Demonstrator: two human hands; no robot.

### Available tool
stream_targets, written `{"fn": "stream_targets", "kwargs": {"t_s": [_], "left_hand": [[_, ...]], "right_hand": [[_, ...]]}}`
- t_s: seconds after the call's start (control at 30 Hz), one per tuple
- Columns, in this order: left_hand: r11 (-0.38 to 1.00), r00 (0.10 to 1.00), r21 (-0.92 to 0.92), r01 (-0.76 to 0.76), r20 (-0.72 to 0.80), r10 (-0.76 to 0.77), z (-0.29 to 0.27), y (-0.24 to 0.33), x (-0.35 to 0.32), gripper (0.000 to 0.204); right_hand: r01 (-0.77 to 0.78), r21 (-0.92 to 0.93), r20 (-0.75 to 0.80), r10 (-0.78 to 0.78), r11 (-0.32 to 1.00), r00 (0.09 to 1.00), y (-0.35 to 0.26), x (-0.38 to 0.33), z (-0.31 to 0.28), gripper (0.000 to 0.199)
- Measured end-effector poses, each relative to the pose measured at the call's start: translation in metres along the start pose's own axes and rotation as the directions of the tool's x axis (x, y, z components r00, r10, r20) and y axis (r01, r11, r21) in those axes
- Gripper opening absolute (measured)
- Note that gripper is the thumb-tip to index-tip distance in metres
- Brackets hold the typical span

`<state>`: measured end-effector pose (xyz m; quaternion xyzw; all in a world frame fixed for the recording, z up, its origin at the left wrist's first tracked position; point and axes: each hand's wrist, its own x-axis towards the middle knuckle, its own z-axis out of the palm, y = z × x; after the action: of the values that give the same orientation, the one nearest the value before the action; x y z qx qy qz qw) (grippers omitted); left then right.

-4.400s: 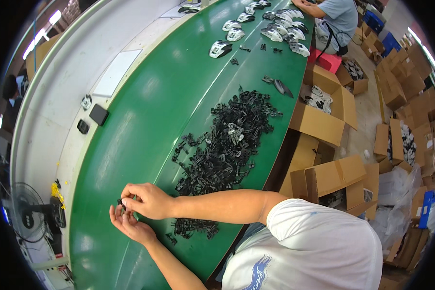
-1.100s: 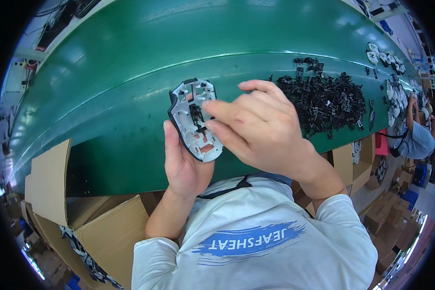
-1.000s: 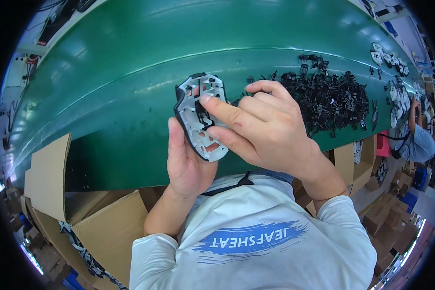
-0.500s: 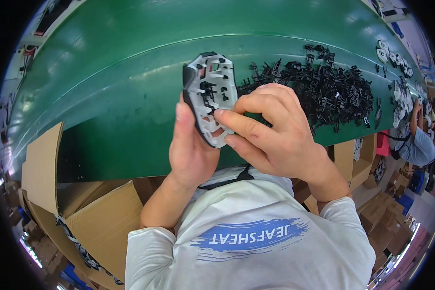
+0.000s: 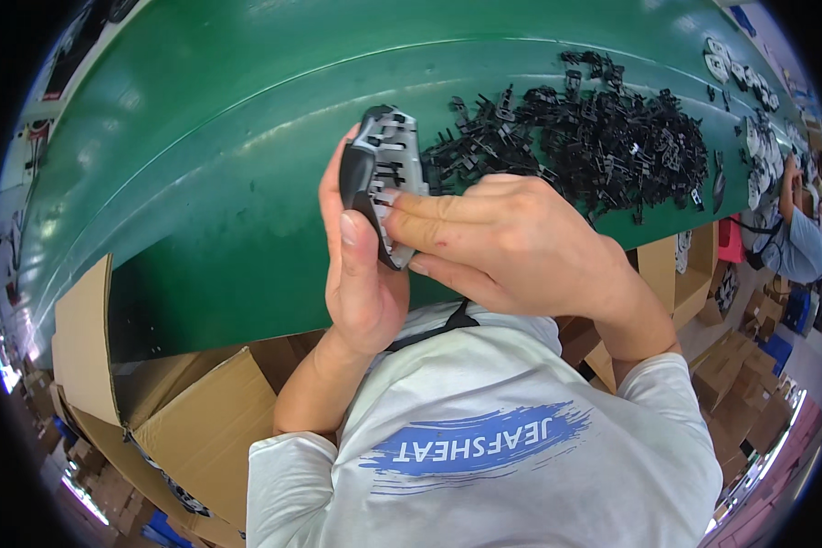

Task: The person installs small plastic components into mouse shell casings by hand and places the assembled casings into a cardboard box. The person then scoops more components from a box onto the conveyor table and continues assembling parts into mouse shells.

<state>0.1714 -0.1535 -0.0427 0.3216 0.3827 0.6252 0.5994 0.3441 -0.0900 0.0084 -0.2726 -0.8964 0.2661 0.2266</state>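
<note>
A grey plastic shell (image 5: 402, 151) with a black outer side stands tilted on edge above the table, its hollow inside turned to the right. My left hand (image 5: 361, 283) is closed round its black side, thumb in front and fingers behind. Small black clips (image 5: 390, 172) sit inside the shell. My right hand (image 5: 521, 237) reaches in from the right, index and middle fingers together pressing into the lower part of the hollow. The right thumb lies by the shell's near rim. Whether a small part is under those fingertips is hidden.
Beyond my right hand a heap of loose black plastic clips (image 5: 621, 142) covers the green table (image 5: 228, 247). More white shells (image 5: 758, 164) lie at the far right, near another person (image 5: 790, 228). Open cardboard boxes (image 5: 201, 420) stand at the table's near edge.
The shell has turned more edge-on, showing more of its black side. My right fingers have moved slightly left and deeper, the middle finger now beside the index. The view has shifted a little.
</note>
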Motion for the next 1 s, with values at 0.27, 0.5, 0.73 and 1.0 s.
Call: {"fn": "stream_targets", "kwargs": {"t_s": [0.27,0.5,0.73,1.0], "left_hand": [[0.998,0.999,-0.032,0.044,-0.026,-0.045,0.006,-0.008,-0.005,0.083],[0.946,0.986,-0.317,0.065,0.163,-0.013,0.001,0.007,0.018,0.072],[0.785,0.967,-0.573,0.237,0.22,-0.131,0.002,0.024,0.014,0.072],[0.582,0.937,-0.735,0.348,0.253,-0.242,0.003,0.034,0.012,0.076]], "right_hand": [[0.061,-0.018,0.05,-0.06,0.998,0.997,0.013,-0.004,0.0,0.031],[0.056,-0.085,-0.257,-0.077,0.995,0.964,-0.005,-0.008,-0.008,0.035],[0.091,0.089,-0.361,-0.053,0.992,0.931,0.011,-0.031,-0.013,0.036],[-0.095,-0.212,-0.107,0.074,0.973,0.992,0.025,-0.055,-0.021,0.038]]}}
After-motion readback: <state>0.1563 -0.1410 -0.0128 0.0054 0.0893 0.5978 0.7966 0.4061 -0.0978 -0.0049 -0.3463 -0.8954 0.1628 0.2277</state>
